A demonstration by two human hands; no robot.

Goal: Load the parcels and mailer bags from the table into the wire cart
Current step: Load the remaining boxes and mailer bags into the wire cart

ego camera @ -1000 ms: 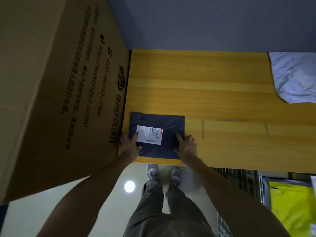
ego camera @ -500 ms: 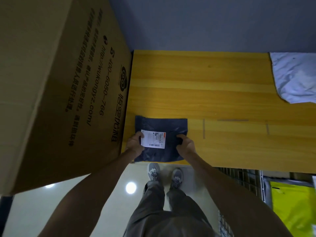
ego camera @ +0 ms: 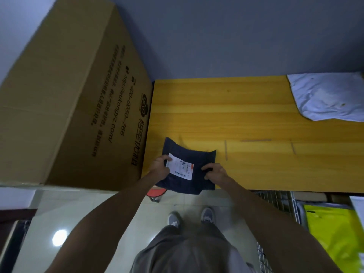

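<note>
At the table's (ego camera: 246,115) near edge, a person's left hand (ego camera: 160,168) and right hand (ego camera: 215,173) each pinch a dark blue mailer bag (ego camera: 189,154), half overhanging. Limp plastic could slip and drop short of the wire cart (ego camera: 275,200) below the table's right front.

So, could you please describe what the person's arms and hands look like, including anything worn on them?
The left arm and right arm are bare, with no sleeves in view. The left hand and right hand wear no gloves, and no watch, bracelet or ring shows, though dim light could hide a thin one.
</note>
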